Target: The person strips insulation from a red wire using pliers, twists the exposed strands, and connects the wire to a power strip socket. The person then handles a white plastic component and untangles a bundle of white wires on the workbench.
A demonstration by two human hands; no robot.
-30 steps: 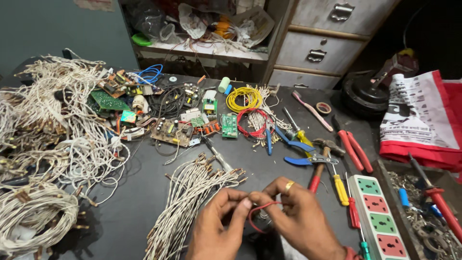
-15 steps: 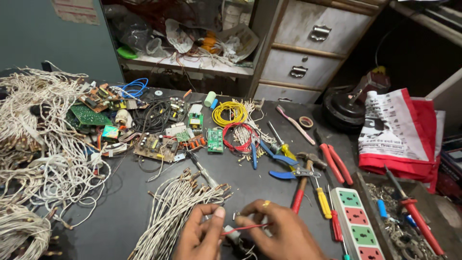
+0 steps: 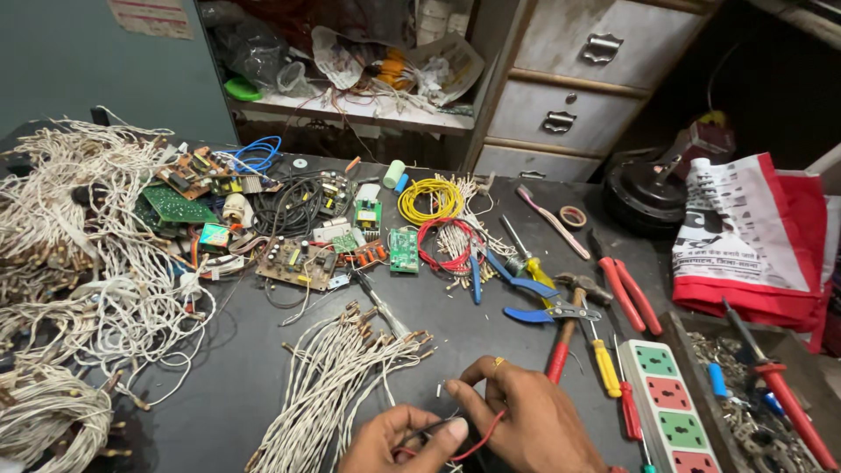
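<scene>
Two hands, left (image 3: 399, 442) and right (image 3: 526, 420), pinching thin red wire (image 3: 477, 442) beside white wire bundle (image 3: 324, 377)

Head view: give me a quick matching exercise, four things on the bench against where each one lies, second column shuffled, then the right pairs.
Things:
1. yellow wire coil
2. power strip
3. thin red wire
4. bundle of white wires

Places:
A. at the bench's right edge, beside the screwdrivers
B. pinched between the left hand and right hand
C. near the back of the bench, just above the red wire coil
D. fanned out on the dark top, left of the hands

Pairs: 1-C, 2-A, 3-B, 4-D
</scene>
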